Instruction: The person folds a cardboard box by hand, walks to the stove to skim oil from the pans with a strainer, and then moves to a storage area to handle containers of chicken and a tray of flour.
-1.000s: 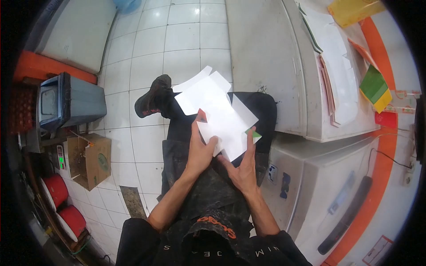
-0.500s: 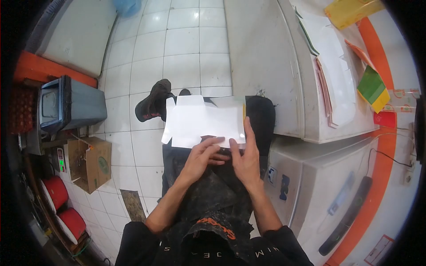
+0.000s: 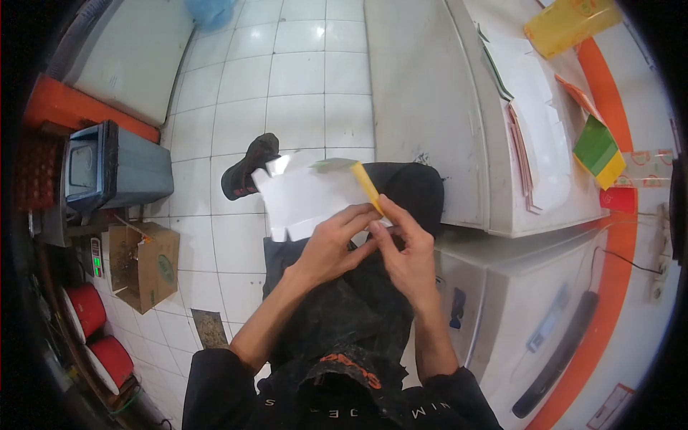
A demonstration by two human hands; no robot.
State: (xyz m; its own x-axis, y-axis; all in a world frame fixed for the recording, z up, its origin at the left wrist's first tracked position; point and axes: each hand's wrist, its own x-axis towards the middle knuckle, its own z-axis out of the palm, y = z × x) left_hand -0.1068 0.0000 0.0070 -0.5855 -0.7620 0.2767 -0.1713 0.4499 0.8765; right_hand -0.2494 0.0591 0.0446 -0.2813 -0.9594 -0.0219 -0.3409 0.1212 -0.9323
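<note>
An unfolded white carton [image 3: 309, 201] with cut flaps lies tilted above my lap, its plain inner side facing up. Along its right edge a yellow flap stands folded up, and a bit of green shows at the far edge. My left hand [image 3: 331, 246] is closed on the near right part of the carton, fingers reaching toward the yellow flap. My right hand [image 3: 410, 247] pinches the near right corner at the base of that flap, thumb and fingers together. Both hands' fingertips nearly meet there, partly hiding the corner.
On the white chest at right lie stacked flat cartons [image 3: 534, 136] and a green-yellow carton [image 3: 598, 147], with a yellow roll [image 3: 570, 29] behind. At left stand a grey bin [image 3: 136, 168], a cardboard box [image 3: 154, 265] and red containers [image 3: 87, 312]. My shoe [image 3: 251, 165] rests on white tiles.
The carton has turned and tilted, and its right edge is now folded up, showing yellow. Both hands have closed in on its near right corner; before, their fingers lay flatter on the near edge.
</note>
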